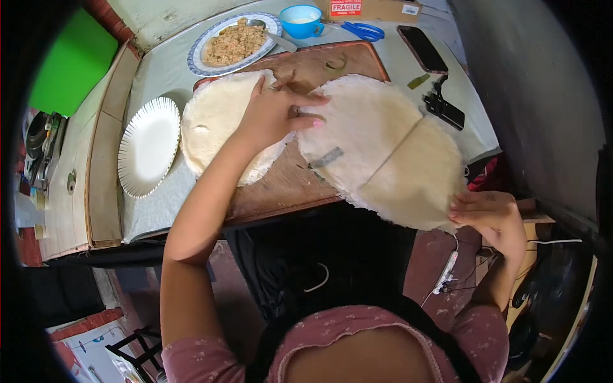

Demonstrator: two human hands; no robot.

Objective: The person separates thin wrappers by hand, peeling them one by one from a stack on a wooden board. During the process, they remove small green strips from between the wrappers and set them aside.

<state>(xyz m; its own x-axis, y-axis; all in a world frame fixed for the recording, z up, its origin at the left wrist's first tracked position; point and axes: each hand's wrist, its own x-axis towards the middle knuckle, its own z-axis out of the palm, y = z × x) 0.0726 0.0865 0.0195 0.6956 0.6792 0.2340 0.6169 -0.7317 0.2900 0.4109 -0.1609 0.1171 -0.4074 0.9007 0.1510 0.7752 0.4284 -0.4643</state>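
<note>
A thin round white wrapper sheet (377,150) lies over the right part of a brown wooden board (281,185), its near half hanging past the board's edge. My right hand (491,220) pinches that overhanging near edge. My left hand (278,112) lies flat with fingers spread, touching the sheet's far left edge and resting partly on a stack of similar round sheets (217,124) at the board's left.
An empty white paper plate (149,145) sits left of the stack. At the back stand a plate of fried rice with a spoon (233,41), a blue cup (301,20), blue scissors (361,30), a black phone (423,49) and a small black tool (444,108).
</note>
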